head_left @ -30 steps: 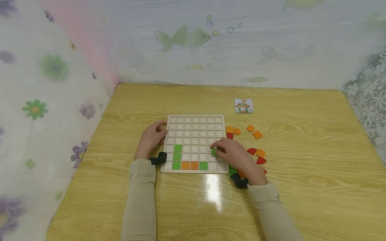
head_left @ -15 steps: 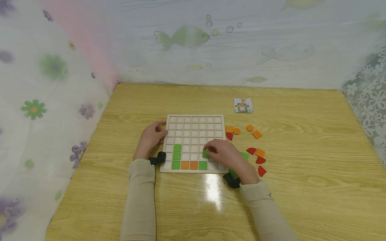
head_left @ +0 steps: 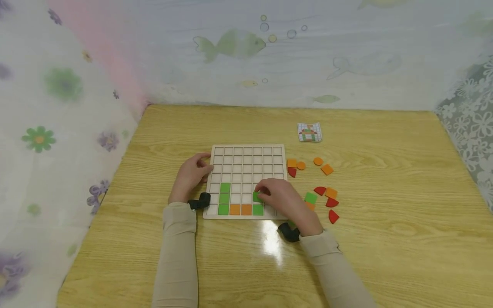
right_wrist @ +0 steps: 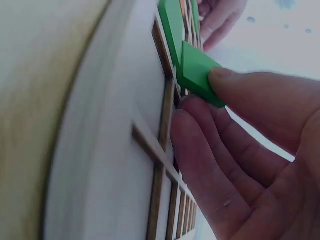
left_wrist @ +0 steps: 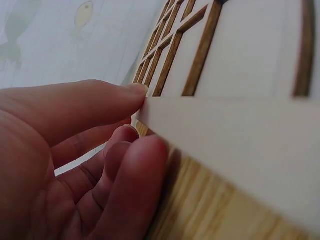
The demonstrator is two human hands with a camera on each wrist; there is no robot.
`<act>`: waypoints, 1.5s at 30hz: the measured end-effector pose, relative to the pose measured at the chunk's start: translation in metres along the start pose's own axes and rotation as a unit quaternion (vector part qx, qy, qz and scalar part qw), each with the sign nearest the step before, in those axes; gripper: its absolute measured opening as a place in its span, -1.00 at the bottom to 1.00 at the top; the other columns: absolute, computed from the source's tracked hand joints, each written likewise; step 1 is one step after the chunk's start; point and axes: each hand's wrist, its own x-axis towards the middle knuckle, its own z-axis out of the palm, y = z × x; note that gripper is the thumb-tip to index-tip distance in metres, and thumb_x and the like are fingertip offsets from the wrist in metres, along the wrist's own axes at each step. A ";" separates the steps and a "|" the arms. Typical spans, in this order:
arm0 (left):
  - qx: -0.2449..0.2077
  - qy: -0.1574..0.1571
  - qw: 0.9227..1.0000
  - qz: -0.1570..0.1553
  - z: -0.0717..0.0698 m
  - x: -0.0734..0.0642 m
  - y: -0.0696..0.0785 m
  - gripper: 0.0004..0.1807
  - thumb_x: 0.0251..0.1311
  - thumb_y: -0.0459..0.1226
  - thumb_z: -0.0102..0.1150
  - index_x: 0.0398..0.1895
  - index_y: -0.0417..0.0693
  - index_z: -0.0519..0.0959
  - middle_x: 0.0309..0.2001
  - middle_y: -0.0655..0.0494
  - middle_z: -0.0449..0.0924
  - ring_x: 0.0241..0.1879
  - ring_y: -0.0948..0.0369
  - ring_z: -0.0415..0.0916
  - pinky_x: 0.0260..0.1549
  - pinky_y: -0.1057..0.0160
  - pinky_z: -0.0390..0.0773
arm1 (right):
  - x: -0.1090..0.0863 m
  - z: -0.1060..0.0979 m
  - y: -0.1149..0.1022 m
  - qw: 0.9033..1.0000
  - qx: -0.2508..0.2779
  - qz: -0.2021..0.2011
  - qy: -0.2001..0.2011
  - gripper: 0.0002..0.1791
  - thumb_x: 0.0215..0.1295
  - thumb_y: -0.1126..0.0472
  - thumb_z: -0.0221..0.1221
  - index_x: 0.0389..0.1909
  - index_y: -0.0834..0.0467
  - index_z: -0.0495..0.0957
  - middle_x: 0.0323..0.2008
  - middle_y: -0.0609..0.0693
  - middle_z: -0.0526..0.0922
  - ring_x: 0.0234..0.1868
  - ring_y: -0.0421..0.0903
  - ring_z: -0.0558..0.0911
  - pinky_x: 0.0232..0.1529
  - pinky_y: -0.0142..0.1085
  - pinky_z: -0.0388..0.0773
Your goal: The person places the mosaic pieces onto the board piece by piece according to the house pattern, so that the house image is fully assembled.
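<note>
Apparently seating green tile [right_wrist: 196, 71], pinched in right hand [head_left: 283, 196] | resting left hand [head_left: 190, 174] loosely against board [head_left: 237, 169] | likely next: level, press in

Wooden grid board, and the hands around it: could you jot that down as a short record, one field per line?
Board: lying on a wood-grain table
In its cells: four green squares, two orange squares
Left hand: touching the board's left edge
Right hand: pinching another green square, tilted, over the board
Loose pieces: orange, red and green, right of the board
Card: coloured pattern, beyond the loose pieces
</note>
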 end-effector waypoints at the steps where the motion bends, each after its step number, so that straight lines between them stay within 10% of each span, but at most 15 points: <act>1: 0.002 -0.002 1.000 0.001 0.000 0.000 0.000 -0.51 0.16 -0.17 0.10 0.18 0.07 0.32 -0.26 0.02 0.42 -0.51 0.15 0.42 -0.52 0.28 0.49 | 0.000 0.001 0.000 1.000 -0.001 0.003 -0.001 -0.88 0.14 0.17 0.19 -0.28 0.01 0.59 -0.44 -0.22 0.52 -0.42 -0.26 0.42 -0.32 -0.37 0.39; 45: 0.040 -0.019 0.999 0.006 -0.003 0.001 0.003 -0.44 0.14 -0.14 0.12 0.24 0.09 0.26 -0.27 0.02 0.39 -0.50 0.13 0.44 -0.51 0.25 0.43 | -0.013 -0.038 0.029 0.995 0.074 0.039 -0.058 -0.74 0.25 0.06 0.06 -0.08 0.01 0.53 -0.37 -0.15 0.50 -0.37 -0.16 0.44 -0.34 -0.31 0.41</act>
